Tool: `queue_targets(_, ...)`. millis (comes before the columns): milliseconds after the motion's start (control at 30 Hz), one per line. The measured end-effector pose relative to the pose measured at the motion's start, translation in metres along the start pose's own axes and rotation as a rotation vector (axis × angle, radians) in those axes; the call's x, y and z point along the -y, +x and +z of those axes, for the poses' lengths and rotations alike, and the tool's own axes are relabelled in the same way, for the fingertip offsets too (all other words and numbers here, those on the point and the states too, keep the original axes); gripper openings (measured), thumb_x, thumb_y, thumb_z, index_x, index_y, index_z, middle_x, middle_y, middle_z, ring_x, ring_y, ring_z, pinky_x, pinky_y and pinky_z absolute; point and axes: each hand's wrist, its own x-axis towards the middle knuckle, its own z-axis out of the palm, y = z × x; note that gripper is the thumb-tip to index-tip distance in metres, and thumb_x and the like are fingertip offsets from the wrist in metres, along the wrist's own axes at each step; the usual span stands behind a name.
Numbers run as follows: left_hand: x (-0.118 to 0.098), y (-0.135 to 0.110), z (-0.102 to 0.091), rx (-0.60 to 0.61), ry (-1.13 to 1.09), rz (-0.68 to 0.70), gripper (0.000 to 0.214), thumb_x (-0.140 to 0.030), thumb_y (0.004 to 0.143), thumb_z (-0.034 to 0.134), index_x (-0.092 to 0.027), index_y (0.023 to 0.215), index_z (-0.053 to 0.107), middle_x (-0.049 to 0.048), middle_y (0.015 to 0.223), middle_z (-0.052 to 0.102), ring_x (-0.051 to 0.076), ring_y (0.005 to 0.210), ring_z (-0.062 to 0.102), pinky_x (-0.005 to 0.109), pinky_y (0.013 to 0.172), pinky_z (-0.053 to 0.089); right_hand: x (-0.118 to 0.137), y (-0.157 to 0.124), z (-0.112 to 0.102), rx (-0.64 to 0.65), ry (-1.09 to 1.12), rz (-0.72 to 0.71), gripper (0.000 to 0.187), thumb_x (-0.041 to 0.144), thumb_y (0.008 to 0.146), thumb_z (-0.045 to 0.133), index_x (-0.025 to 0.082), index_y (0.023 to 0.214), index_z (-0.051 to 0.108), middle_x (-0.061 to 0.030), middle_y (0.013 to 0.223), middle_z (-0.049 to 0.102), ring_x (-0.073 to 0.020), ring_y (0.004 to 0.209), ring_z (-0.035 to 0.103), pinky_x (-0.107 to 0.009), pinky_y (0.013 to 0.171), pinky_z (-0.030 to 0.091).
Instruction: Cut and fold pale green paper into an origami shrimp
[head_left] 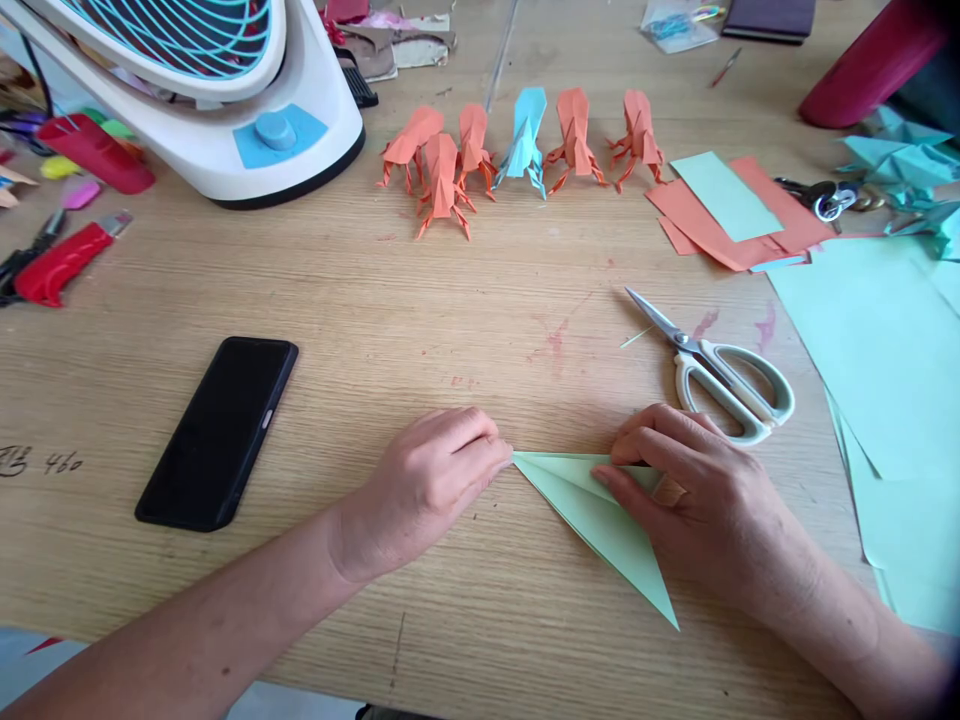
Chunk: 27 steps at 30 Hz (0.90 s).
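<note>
A pale green sheet of folded paper (600,520), creased into a pointed triangular shape, lies at the front of the table between my hands. My left hand (435,470) pinches its left tip, fingers pressed together. Along the upper edge, my right hand (697,500) grips the paper between thumb and fingers, hiding part of its right side. Just beyond my right hand rest scissors (712,370) with pale handles, blades slightly apart and pointing away to the left.
Several folded orange paper figures (574,135) and one blue figure (525,140) stand at the back. A black phone (217,430) lies left. Green sheets (885,350) and orange paper (720,225) spread at right. A fan (300,110) and a red cutter (64,265) sit back left.
</note>
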Motion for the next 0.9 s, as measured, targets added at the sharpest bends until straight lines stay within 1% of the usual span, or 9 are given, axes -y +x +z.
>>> queue_targets(167, -0.0005, -0.0034, -0.0012, -0.03, 0.121, 0.086, 0.012, -0.004, 0.092, 0.059, -0.008, 0.096, 0.069, 0.0057, 0.082, 0.063, 0.014, 0.073, 0.058, 0.029, 0.068, 0.051, 0.0007, 0.0002, 0.0004, -0.01, 0.006, 0.009, 0.014, 0.018, 0.094, 0.059, 0.02, 0.08, 0.055, -0.0019, 0.08, 0.056, -0.0152, 0.07, 0.053, -0.035, 0.069, 0.042)
queue_targets(267, 0.0003, -0.0065, -0.0021, -0.04, 0.18, 0.144, 0.016, -0.002, 0.091, 0.059, -0.006, 0.104, 0.067, 0.0086, 0.087, 0.067, 0.016, 0.077, 0.062, 0.031, 0.071, 0.053, 0.0006, 0.0007, 0.0012, -0.018, 0.0, 0.013, 0.014, 0.019, 0.094, 0.059, 0.02, 0.08, 0.055, -0.002, 0.08, 0.056, -0.0154, 0.069, 0.053, -0.035, 0.069, 0.042)
queue_targets(333, 0.0007, -0.0087, -0.0034, -0.038, 0.208, 0.159, 0.021, -0.002, 0.091, 0.058, -0.005, 0.111, 0.065, 0.0101, 0.091, 0.069, 0.018, 0.081, 0.064, 0.032, 0.073, 0.055, 0.0001, 0.0013, 0.0019, -0.018, 0.0, 0.012, 0.013, 0.019, 0.094, 0.059, 0.02, 0.081, 0.056, -0.0022, 0.08, 0.057, -0.0158, 0.07, 0.054, -0.036, 0.069, 0.042)
queue_targets(400, 0.0011, -0.0102, -0.0052, -0.027, 0.229, 0.164, 0.027, -0.002, 0.092, 0.057, -0.006, 0.118, 0.063, 0.0105, 0.094, 0.07, 0.019, 0.086, 0.066, 0.033, 0.077, 0.056, -0.0005, 0.0019, 0.0023, -0.017, 0.0, 0.011, 0.013, 0.018, 0.093, 0.06, 0.021, 0.081, 0.056, -0.0022, 0.081, 0.057, -0.0161, 0.071, 0.055, -0.036, 0.07, 0.042)
queue_targets(467, 0.0013, -0.0105, -0.0069, -0.023, 0.242, 0.176, 0.03, -0.002, 0.092, 0.057, -0.007, 0.121, 0.062, 0.0101, 0.094, 0.07, 0.019, 0.087, 0.067, 0.034, 0.078, 0.056, -0.0008, 0.0022, 0.0023, -0.017, 0.0, 0.009, 0.013, 0.018, 0.093, 0.06, 0.021, 0.081, 0.056, -0.0022, 0.081, 0.057, -0.016, 0.071, 0.055, -0.036, 0.07, 0.042)
queue_targets(600, 0.0018, -0.0091, -0.0072, -0.024, 0.252, 0.214, 0.026, -0.002, 0.09, 0.061, -0.005, 0.115, 0.063, 0.0096, 0.091, 0.071, 0.019, 0.081, 0.065, 0.035, 0.072, 0.055, -0.0003, 0.0014, 0.001, -0.014, 0.0, 0.008, 0.013, 0.018, 0.093, 0.061, 0.02, 0.081, 0.056, -0.0019, 0.08, 0.057, -0.0156, 0.07, 0.054, -0.037, 0.071, 0.042)
queue_targets(767, 0.0018, -0.0082, -0.004, -0.02, 0.29, 0.235, 0.025, -0.002, 0.087, 0.064, -0.004, 0.112, 0.064, 0.009, 0.089, 0.07, 0.018, 0.077, 0.062, 0.035, 0.069, 0.055, 0.0004, 0.0012, 0.0002, 0.005, 0.0, 0.013, 0.013, 0.018, 0.093, 0.06, 0.021, 0.081, 0.056, -0.0023, 0.08, 0.057, -0.0162, 0.069, 0.055, -0.036, 0.07, 0.042)
queue_targets(900, 0.0017, -0.0088, -0.0042, -0.02, 0.304, 0.245, 0.023, -0.002, 0.088, 0.064, -0.004, 0.11, 0.065, 0.0091, 0.087, 0.07, 0.018, 0.076, 0.062, 0.034, 0.068, 0.054, -0.0004, 0.0014, -0.0003, 0.006, -0.012, 0.001, 0.012, 0.021, 0.094, 0.059, 0.021, 0.082, 0.057, -0.0026, 0.08, 0.058, -0.0175, 0.071, 0.056, -0.037, 0.07, 0.043)
